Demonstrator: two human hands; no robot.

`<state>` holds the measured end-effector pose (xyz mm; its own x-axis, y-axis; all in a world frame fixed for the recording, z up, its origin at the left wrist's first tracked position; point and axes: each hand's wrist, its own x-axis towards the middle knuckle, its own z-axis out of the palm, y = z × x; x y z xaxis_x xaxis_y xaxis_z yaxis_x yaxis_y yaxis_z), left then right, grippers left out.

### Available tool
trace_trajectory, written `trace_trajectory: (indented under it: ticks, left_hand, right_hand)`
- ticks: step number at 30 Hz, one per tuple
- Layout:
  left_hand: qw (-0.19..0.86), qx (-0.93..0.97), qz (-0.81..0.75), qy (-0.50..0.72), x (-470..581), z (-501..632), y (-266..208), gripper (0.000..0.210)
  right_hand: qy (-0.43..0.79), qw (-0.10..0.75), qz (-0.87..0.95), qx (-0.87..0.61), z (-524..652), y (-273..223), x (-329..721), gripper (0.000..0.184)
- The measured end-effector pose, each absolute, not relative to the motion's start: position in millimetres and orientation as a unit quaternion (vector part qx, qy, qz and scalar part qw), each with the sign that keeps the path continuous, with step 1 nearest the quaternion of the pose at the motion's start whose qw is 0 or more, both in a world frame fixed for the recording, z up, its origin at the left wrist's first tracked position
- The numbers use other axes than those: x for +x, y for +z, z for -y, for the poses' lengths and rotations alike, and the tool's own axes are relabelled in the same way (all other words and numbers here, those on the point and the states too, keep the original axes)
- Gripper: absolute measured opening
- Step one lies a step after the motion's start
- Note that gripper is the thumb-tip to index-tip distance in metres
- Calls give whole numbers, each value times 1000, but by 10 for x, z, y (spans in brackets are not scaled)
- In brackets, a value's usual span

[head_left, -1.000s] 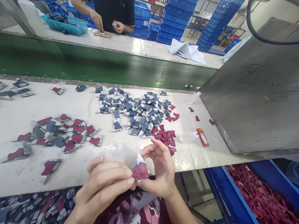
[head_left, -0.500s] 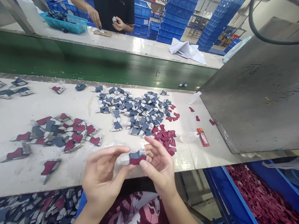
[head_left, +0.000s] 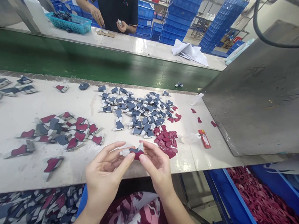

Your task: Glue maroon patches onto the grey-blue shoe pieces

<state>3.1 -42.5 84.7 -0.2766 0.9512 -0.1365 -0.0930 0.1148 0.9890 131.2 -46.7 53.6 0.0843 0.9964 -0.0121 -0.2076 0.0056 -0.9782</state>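
Between both hands, over the front of the table, is a small grey-and-white plastic part with a dark red inlay [head_left: 136, 154]. My left hand [head_left: 107, 171] grips its left end, thumb against the red face. On its right end, my right hand [head_left: 158, 169] closes with thumb and fingers. Beyond my hands lies a heap of blue-grey and white plastic parts [head_left: 139, 111]. Loose dark red inlay pieces [head_left: 166, 139] are piled just past my right hand. To the left, parts with red faces [head_left: 70, 131] lie in a loose group.
A metal panel [head_left: 263, 91] rises at the right. An orange-red packet [head_left: 204, 139] lies near it. Blue bins of red pieces [head_left: 267, 201] and grey parts [head_left: 34, 206] stand below the table edge. Across the green conveyor [head_left: 104, 63], a co-worker [head_left: 114, 10] handles parts.
My left hand's fingers have closed in on the part, which is now held by both hands and turned slightly. The view has shifted a little.
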Motion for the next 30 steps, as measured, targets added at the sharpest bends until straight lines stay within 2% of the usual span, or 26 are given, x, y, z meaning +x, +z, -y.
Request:
trace_trajectory:
  ticks: [4, 8, 15, 24, 30]
  left_hand:
    - [516, 412, -533, 528, -38, 388, 728, 52]
    - [559, 425, -506, 501, -76, 361, 663, 63]
    - [578, 422, -517, 471, -35, 401, 704, 55]
    - [591, 423, -485, 486, -80, 325, 616, 44]
    - [589, 362, -528, 493, -66, 294, 615, 49]
  right_hand:
    - [541, 537, 439, -475, 450, 490, 1314, 36]
    - [547, 543, 432, -468, 430, 478, 1322, 28]
    - [585, 557, 380, -452, 421, 506, 1316, 31]
    - [568, 550, 386, -475, 432, 456, 1371, 31]
    - [602, 550, 352, -460, 458, 411, 1387, 29]
